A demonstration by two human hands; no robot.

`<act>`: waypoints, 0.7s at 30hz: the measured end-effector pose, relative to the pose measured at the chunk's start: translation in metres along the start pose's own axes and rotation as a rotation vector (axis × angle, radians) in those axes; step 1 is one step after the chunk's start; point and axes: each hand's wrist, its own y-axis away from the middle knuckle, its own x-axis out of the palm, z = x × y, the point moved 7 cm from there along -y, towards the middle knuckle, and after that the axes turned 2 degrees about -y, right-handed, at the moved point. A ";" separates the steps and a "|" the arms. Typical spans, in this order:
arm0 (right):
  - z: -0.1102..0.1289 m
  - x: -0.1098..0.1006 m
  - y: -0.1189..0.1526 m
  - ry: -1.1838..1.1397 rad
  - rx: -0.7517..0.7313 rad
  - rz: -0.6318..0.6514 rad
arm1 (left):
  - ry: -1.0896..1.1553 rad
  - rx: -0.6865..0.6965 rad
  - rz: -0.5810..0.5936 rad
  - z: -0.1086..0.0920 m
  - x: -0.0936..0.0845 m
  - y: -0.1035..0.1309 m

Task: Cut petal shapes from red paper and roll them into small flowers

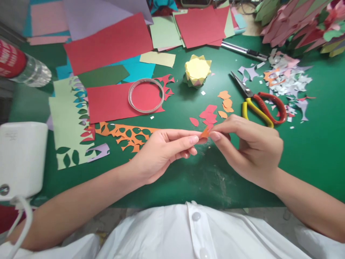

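Between my two hands is a small orange paper piece. My left hand pinches its left side between thumb and fingers. The thumb and index finger of my right hand close on its right edge. Just beyond my fingertips lie red paper petals and orange paper petals. A yellow folded-paper flower stands further back. Scissors with red and yellow handles rest behind my right hand. A roll of clear tape lies on a red paper sheet.
Cut orange paper and a light green sheet lie left on the green table. A white device and bottle stand at the left edge. Paper scraps, a cutter and pink paper shapes are at the right.
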 end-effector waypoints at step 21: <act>-0.001 0.000 0.000 0.045 -0.009 0.038 | -0.045 -0.021 -0.039 -0.002 -0.002 0.002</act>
